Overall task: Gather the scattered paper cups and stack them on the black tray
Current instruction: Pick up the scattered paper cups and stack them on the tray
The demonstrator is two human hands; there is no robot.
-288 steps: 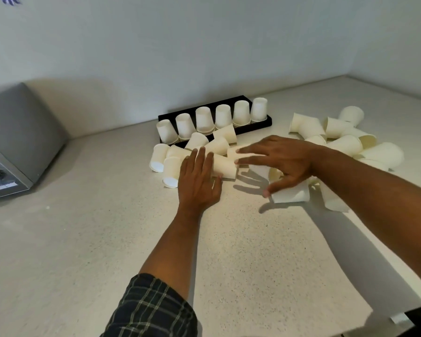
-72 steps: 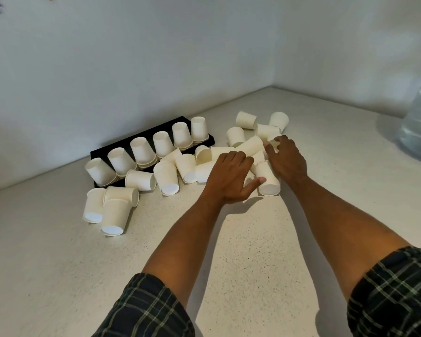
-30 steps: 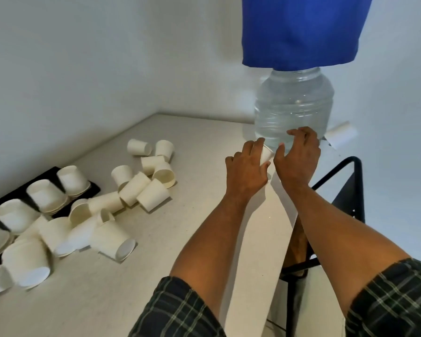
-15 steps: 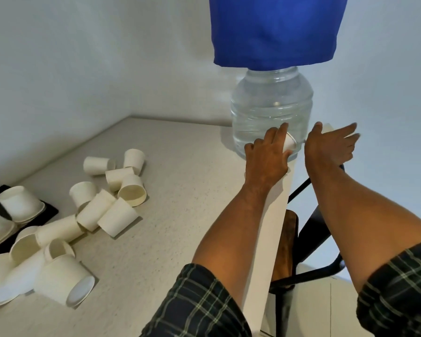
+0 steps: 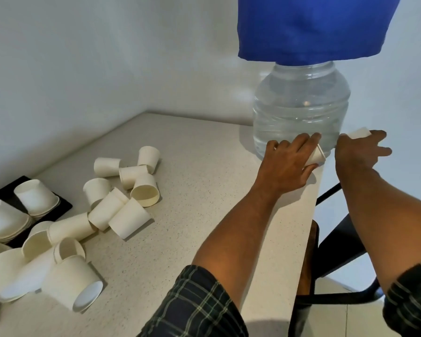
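My left hand (image 5: 288, 161) is closed over a white paper cup (image 5: 316, 157) lying on its side at the counter's right edge, against the foot of the water bottle. My right hand (image 5: 359, 150) reaches past the counter edge with fingers spread. A second paper cup (image 5: 359, 133) shows just behind its knuckles; no grip on it is visible. Several loose cups (image 5: 129, 216) lie tipped over in the middle and left of the counter. At the far left, the black tray (image 5: 65, 206) holds upside-down cups (image 5: 37, 196).
A big clear water bottle (image 5: 299, 110) under a blue cloth cover (image 5: 309, 27) stands at the counter's back right corner. The counter edge (image 5: 310, 222) drops off on the right, with a black metal chair (image 5: 345, 242) beside it. White walls close the back.
My right hand has stretched further out past the counter edge to the second cup. My left hand stays over its cup by the bottle. The view has shifted slightly.
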